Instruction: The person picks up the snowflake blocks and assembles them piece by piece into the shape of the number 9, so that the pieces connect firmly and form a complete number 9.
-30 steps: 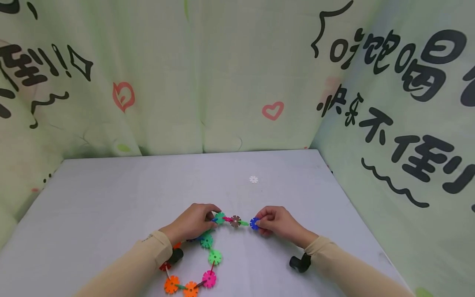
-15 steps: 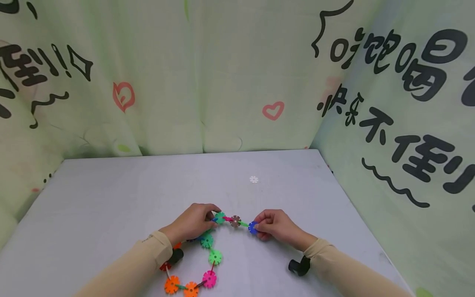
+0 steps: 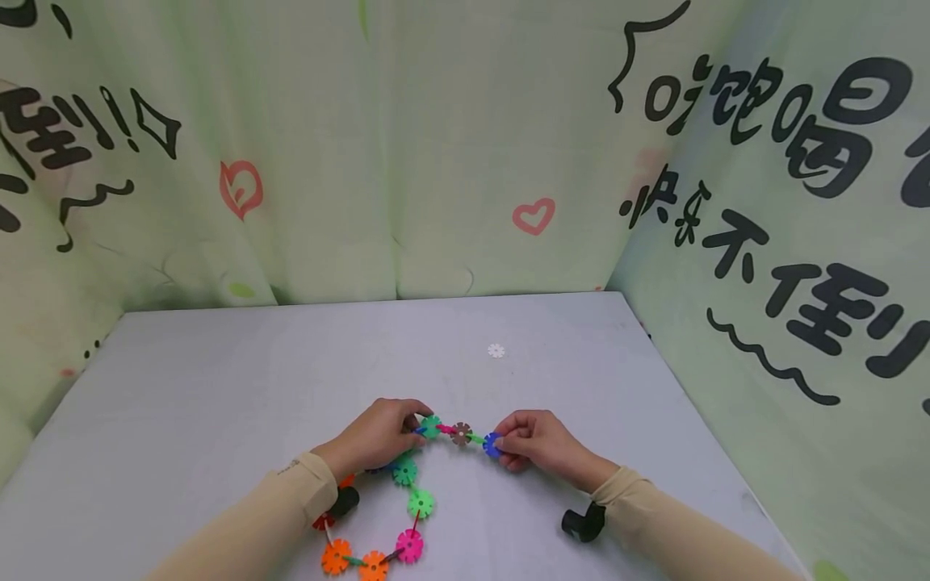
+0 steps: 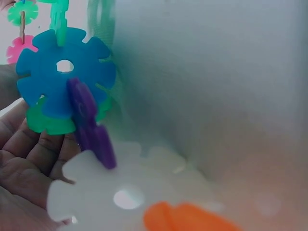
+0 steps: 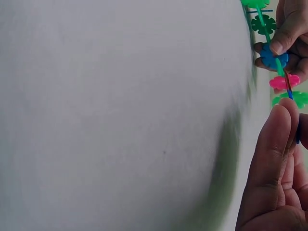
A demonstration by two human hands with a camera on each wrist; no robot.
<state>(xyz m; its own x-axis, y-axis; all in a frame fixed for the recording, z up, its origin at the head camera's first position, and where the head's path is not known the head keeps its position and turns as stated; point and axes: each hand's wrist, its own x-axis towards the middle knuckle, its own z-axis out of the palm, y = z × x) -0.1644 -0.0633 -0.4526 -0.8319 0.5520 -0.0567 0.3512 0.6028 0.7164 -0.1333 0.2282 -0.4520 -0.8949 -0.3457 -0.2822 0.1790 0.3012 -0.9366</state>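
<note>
A chain of colourful slotted snowflake discs curves across the near part of the white table. My left hand (image 3: 379,434) pinches it by a teal snowflake disc (image 3: 431,427) at its upper stretch. From there a pink, a brown (image 3: 461,434) and a light green disc (image 3: 475,439) run rightward. With thumb and fingertips, my right hand (image 3: 543,442) pinches a blue snowflake disc (image 3: 491,445), its edge right at the light green one. Blue (image 4: 38,70), purple (image 4: 91,120) and white discs (image 4: 86,190) of the chain fill the left wrist view. In the right wrist view, fingers largely hide the held blue disc.
One loose white snowflake disc (image 3: 496,351) lies farther back on the white table (image 3: 291,363). Orange (image 3: 337,557) and pink discs (image 3: 410,546) of the chain curve toward the front. Black wrist devices (image 3: 584,524) sit under the sleeves. Printed curtains stand behind and beside the table.
My right hand has moved slightly left and down, bringing the blue snowflake disc from a small gap up to the light green disc. The left hand has held still.
</note>
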